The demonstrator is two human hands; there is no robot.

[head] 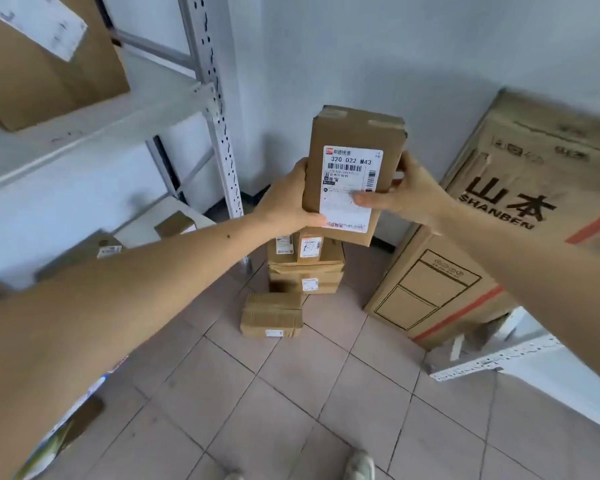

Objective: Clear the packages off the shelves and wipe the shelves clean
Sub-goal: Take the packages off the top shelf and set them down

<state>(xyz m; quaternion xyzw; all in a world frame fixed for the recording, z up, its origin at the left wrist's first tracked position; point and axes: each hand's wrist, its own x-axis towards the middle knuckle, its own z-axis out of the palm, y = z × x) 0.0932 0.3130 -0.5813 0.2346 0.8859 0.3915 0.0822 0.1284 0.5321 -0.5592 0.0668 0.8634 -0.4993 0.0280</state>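
I hold a brown cardboard package [354, 133] with a white shipping label upright in the air, above a stack of packages on the floor. My left hand [286, 199] grips its left edge and my right hand [407, 194] grips its right edge, thumb across the label. Below it stands the stack of small brown packages [305, 268] in the corner, with one more package [272, 315] on the tiles in front. The white metal shelf unit [94, 123] is at the left; a large brown box [45, 71] sits on its upper shelf and smaller packages [174, 225] lie on a lower shelf.
A tall printed carton [492, 237] leans against the wall at the right. Another white shelf rail [492, 362] juts in at the lower right. Tiled floor [291, 393] lies open in front of my shoes [359, 465]. Colourful packaging [66, 427] shows at the lower left.
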